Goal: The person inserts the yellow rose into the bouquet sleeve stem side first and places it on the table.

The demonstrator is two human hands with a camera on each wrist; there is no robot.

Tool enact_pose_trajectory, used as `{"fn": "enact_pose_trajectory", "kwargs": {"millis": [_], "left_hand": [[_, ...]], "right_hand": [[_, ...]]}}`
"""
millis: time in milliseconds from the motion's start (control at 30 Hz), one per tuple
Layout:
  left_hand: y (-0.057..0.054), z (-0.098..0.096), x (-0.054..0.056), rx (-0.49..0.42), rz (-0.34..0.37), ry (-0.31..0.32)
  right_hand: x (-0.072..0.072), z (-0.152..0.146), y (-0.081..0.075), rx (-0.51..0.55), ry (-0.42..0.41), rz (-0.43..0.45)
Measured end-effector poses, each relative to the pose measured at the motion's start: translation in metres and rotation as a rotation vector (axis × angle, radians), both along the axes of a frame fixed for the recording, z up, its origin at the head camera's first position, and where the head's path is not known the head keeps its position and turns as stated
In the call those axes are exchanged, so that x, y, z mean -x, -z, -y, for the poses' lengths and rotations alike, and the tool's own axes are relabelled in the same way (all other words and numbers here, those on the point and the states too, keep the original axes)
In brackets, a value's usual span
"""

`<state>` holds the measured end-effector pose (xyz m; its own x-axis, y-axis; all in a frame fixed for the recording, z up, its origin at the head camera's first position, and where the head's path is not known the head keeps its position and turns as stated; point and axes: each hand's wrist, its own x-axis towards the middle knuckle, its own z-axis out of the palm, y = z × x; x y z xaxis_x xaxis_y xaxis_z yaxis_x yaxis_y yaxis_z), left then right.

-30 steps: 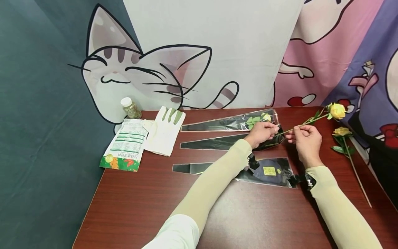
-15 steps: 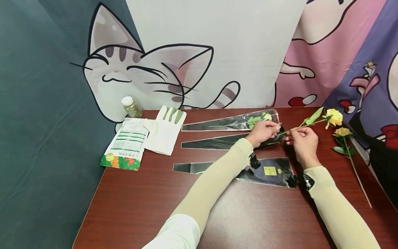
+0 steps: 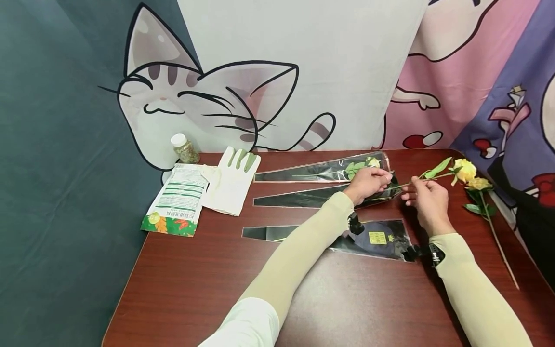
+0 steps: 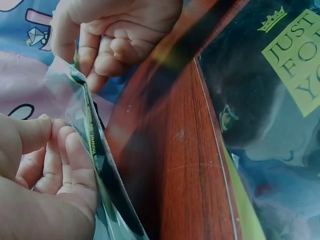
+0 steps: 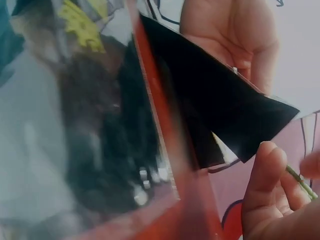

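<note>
My left hand (image 3: 368,185) pinches the open end of the middle flower sleeve (image 3: 288,198), a tapered clear film bag with a black back. In my right hand (image 3: 429,205) is the green stem of a yellow artificial-looking rose (image 3: 465,170), pinched between thumb and fingers. The stem's lower part runs into the sleeve's mouth; its far end is hard to make out. In the right wrist view, the sleeve's black back (image 5: 215,95) flares between both hands, and the stem (image 5: 300,181) shows at the right fingers. The rose's bloom overlaps a second rose (image 3: 480,184) lying at the table's right.
Behind the middle sleeve lies another sleeve (image 3: 312,173) with a rose inside. A third sleeve (image 3: 394,231) with a yellow label lies in front, partly under the left forearm. At left are white gloves (image 3: 227,188), a printed pouch (image 3: 175,197) and a lidded jar (image 3: 186,149).
The held rose's bloom has come lower and slightly left, close to the lying rose. My right hand moved left, then back right along the stem. My left hand stays on the sleeve.
</note>
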<state>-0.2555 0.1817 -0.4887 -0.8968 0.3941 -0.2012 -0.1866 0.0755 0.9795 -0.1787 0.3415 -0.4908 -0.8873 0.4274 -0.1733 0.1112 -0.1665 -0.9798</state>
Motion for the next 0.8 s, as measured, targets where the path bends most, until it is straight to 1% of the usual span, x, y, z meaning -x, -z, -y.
{"fn": "enact_pose_trajectory", "kwargs": {"millis": [133,233,400,500,667,800], "left_hand": [[-0.0018,0.0006,0.0,-0.002,0.007,-0.005],[-0.003,0.0012,-0.0003,-0.001,0.008,-0.005],[-0.0033,0.0011,-0.0001,-0.008,0.003,0.002],[-0.0028,0.0013,0.0003,-0.003,-0.003,0.003],[-0.0031,0.0018,0.0002,0.014,-0.015,-0.005],[-0.0037,0.0021,0.0001,0.0,-0.02,-0.013]], "right_hand": [[-0.0014,-0.0043,-0.0052,-0.007,0.001,-0.014],[-0.0017,-0.0054,-0.0061,-0.022,0.023,-0.029],[-0.001,-0.0043,-0.0058,0.028,0.075,-0.072],[-0.0005,-0.0033,-0.0057,0.053,0.094,-0.081],[-0.0005,-0.0018,-0.0054,0.09,0.112,-0.107],[0.0,-0.0004,-0.0057,0.1,0.117,-0.13]]}}
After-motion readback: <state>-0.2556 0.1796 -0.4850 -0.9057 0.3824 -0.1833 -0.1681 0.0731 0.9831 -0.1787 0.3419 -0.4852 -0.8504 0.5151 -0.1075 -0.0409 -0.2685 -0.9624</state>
